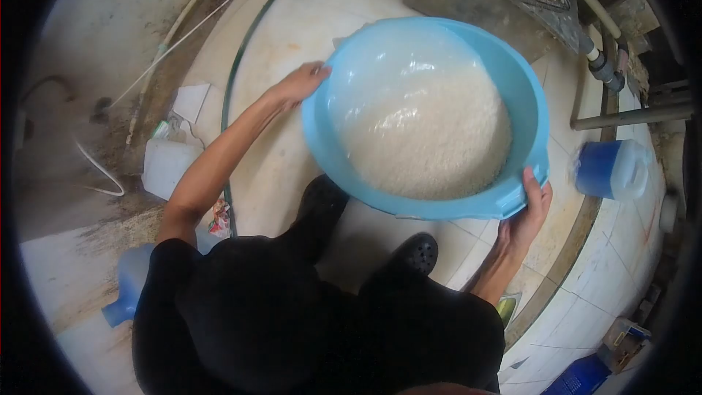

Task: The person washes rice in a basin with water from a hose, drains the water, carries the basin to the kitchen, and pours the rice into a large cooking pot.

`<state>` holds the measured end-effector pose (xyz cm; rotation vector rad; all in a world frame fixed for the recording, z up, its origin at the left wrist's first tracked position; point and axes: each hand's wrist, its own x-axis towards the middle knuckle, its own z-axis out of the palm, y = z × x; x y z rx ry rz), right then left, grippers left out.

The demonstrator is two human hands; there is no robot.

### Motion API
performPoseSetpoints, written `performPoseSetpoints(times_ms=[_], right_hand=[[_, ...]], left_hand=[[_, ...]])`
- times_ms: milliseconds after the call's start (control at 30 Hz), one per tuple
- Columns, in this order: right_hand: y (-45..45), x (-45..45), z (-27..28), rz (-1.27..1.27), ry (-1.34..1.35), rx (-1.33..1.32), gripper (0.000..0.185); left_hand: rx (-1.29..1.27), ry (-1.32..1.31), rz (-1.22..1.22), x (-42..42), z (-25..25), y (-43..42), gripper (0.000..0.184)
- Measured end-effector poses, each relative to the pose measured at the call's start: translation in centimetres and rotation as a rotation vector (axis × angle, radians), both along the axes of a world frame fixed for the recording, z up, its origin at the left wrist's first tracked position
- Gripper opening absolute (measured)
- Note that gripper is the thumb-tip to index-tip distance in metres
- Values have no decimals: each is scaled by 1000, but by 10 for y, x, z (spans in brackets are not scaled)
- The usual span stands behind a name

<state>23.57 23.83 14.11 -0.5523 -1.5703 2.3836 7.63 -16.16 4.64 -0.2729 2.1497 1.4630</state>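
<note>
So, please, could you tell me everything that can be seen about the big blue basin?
The basin is light blue, round and wide, seemingly plastic, with smooth walls and a projecting lip near the right hand. It holds pale grains, like rice, partly under shiny, cloudy water. It seems tilted, the water reaching high towards the far left side. The left hand grips its left rim, the right hand its near right edge. Its underside is hidden.

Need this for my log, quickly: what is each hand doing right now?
Left hand: gripping the blue basin at its rim.
Right hand: gripping the same rim, opposite side.
</note>
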Motion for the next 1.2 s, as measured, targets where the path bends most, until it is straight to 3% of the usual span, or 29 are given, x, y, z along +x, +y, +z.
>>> performPoseSetpoints(times_ms=[367, 567, 733, 967, 1200], right_hand=[[-3, -11, 2, 42, 37, 43, 31], [-2, -12, 0, 31, 24, 32, 32], [-5, -13, 3, 26, 26, 36, 32], [-5, -12, 4, 12, 12, 35, 33], [-16, -19, 12, -15, 32, 33, 30]], left_hand=[[55, 71, -23, -16, -30, -17, 49], [-69, 23, -74, -16, -13, -10, 44], [-319, 77, -210, -17, 1, -4, 49], [-249, 99, -161, -11, -1, 0, 50], [-327, 202, -305, -29, -11, -11, 50]])
